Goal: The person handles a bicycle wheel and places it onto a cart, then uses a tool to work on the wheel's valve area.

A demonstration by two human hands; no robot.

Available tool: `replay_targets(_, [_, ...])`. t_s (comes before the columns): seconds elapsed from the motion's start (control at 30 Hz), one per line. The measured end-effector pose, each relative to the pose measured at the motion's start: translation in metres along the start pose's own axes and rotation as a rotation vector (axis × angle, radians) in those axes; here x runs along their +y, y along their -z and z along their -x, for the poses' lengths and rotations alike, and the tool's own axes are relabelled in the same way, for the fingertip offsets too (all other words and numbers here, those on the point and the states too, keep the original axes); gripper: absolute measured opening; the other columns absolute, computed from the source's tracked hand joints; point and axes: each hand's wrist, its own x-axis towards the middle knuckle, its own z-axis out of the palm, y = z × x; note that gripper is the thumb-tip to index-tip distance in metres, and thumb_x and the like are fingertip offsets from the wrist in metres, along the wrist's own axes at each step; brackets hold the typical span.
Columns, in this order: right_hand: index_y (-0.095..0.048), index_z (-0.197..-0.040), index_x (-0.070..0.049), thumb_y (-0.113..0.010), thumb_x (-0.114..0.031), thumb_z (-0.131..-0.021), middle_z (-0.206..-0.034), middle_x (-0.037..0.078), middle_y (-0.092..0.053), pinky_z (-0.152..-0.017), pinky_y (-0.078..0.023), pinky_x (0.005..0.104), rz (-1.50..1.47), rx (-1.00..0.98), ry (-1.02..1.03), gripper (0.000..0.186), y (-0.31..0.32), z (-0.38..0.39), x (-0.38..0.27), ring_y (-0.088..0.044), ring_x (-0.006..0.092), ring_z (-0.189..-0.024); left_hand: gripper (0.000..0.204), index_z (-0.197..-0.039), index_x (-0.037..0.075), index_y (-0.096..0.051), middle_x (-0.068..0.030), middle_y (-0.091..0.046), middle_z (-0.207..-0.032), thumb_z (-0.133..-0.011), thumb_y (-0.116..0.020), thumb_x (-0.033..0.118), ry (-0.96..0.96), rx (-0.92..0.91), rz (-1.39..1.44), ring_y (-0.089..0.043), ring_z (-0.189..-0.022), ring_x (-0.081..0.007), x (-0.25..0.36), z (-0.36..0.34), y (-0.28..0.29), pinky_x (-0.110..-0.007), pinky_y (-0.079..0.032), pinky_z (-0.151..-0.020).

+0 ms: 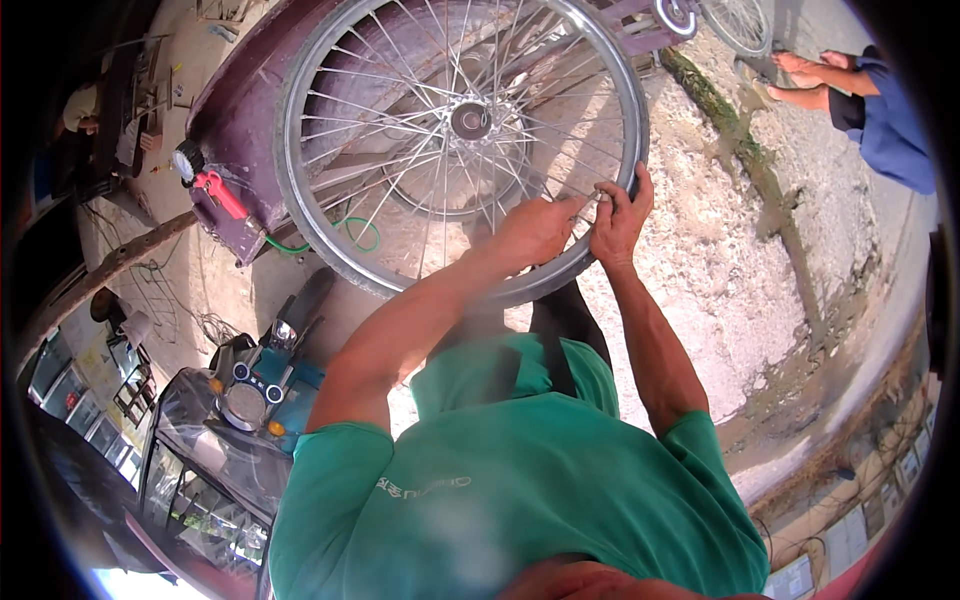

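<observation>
A spoked bicycle wheel (640,120) with a silver rim and dark tyre stands upright before me, its metal hub (470,121) near the top middle. My left hand (540,230) is closed at the spokes inside the lower right part of the rim; whatever lies in its fingers is too small to make out. Around the rim and tyre just right of it, my right hand (622,220) is closed, its fingertips near the spoke ends. The two hands are close together but apart.
Behind the wheel is a purple metal body (230,130). A red-handled inflator with a round gauge (215,190) and green hose lies on it. A three-wheeled vehicle (250,395) stands at lower left. Another person's bare legs (815,85) show at upper right, beside a mossy strip (715,110).
</observation>
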Motion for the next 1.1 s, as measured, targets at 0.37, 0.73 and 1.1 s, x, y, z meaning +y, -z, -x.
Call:
replay_targets(0.37, [-0.073, -0.107, -0.004, -0.058, -0.007, -0.089, -0.159, 0.025, -0.033, -0.122, -0.025, 0.0517, -0.041, 0.025, 0.121, 0.024, -0.008, 0.0, 0.016, -0.029, 0.044, -0.148, 0.03, -0.127, 0.014, -0.066, -0.0194, -0.074, -0.084, -0.098, -0.06, 0.017, 0.005, 0.017, -0.022, -0.074, -0.075, -0.0367, 0.001, 0.004, 0.004, -0.047, -0.058, -0.073])
replay_targets(0.73, [-0.074, -0.106, -0.006, -0.058, -0.002, -0.087, -0.159, 0.023, -0.035, -0.122, -0.026, 0.0518, -0.03, 0.049, 0.124, 0.026, -0.012, 0.002, 0.025, -0.031, 0.0433, -0.147, 0.042, -0.135, 0.014, -0.063, -0.0262, -0.072, -0.089, -0.094, -0.059, 0.017, -0.048, 0.049, -0.035, -0.07, -0.083, -0.0478, -0.001, 0.004, 0.003, -0.056, -0.056, -0.078])
replay_targets(1.1, [-0.074, -0.106, -0.008, -0.058, -0.001, -0.086, -0.159, 0.024, -0.035, -0.123, -0.026, 0.0506, -0.064, 0.052, 0.135, 0.026, -0.011, 0.001, 0.019, -0.031, 0.0426, -0.148, 0.04, -0.135, 0.017, -0.061, -0.0256, -0.072, -0.086, -0.095, -0.058, 0.019, -0.033, 0.018, -0.001, -0.07, -0.081, -0.047, 0.0, 0.006, 0.008, -0.057, -0.054, -0.073])
